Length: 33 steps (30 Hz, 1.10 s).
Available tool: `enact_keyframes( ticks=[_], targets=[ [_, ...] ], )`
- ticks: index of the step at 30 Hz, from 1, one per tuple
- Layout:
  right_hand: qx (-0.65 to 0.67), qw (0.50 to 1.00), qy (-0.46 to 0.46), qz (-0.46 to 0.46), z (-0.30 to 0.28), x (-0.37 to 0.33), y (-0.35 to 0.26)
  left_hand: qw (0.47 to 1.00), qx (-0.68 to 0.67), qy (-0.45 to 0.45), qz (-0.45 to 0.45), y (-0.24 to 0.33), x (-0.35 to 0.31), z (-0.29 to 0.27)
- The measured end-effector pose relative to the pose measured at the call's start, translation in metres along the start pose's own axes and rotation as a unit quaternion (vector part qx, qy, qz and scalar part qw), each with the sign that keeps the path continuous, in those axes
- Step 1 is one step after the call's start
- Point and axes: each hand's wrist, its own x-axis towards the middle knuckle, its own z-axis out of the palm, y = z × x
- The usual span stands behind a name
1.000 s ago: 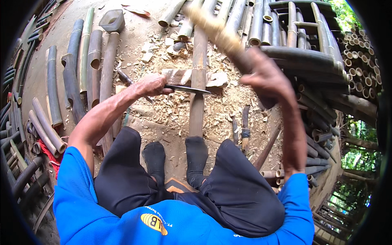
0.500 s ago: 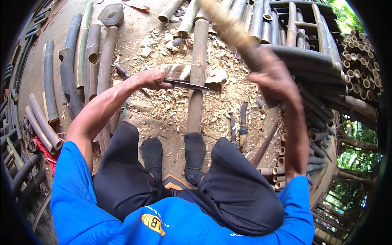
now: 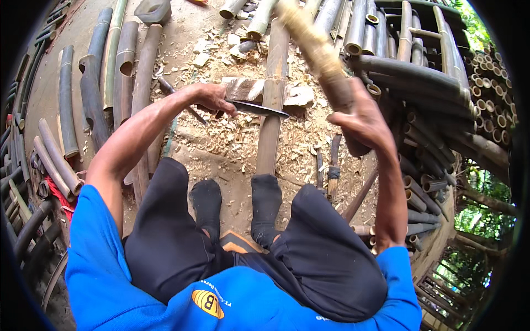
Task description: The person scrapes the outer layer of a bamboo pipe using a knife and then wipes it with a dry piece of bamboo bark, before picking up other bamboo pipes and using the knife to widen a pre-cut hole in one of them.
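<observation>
Wooden mallet (image 3: pixel 314 47): remains raised, well apart from the blade; shows less blur than half a second ago.
Knife (image 3: pixel 256 109): stays laid across the bamboo strip (image 3: pixel 268 143), tip just past the right edge.
Meaning: suggests a lull between strokes, with blade placement kept.
Right hand (image 3: pixel 365 118): wraps the mallet's brown lower part.
Left hand (image 3: pixel 212 100): closes around the knife handle.
Strip position: rests across the wood block (image 3: pixel 243 88), near end at the dark-socked right foot (image 3: pixel 266 201); contact cannot be told.
Strip appearance: looks long, narrow, straight, grey-brown, with a node beside the block.
</observation>
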Motion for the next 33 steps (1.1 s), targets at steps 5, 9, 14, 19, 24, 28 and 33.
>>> enact_keyframes(
  ticks=[5,9,14,19,24,28,33],
  targets=[
    [0.323,0.926,0.195,0.028,-0.015,-0.030,-0.047,0.998,0.053,-0.027,-0.006,-0.002,-0.001,-0.008],
    [0.410,0.893,0.181,0.037,0.007,-0.050,-0.024,0.992,0.101,0.030,0.067,0.003,0.005,-0.005],
    [0.411,0.882,0.109,0.206,0.022,-0.064,0.002,0.886,0.429,0.162,0.062,0.088,-0.007,-0.056],
    [0.499,0.824,0.198,0.181,0.042,-0.084,-0.009,0.840,0.266,0.458,0.117,0.070,-0.043,-0.003],
    [0.462,0.845,0.134,0.235,0.050,-0.096,0.025,0.884,0.148,0.433,0.098,0.019,-0.059,0.099],
    [0.445,0.847,0.089,0.276,0.059,-0.095,0.028,0.928,0.151,0.336,0.062,0.015,-0.068,0.134],
    [0.420,0.867,0.073,0.257,0.067,-0.090,0.031,0.933,0.134,0.330,0.046,0.009,-0.069,0.140]
  ],
)
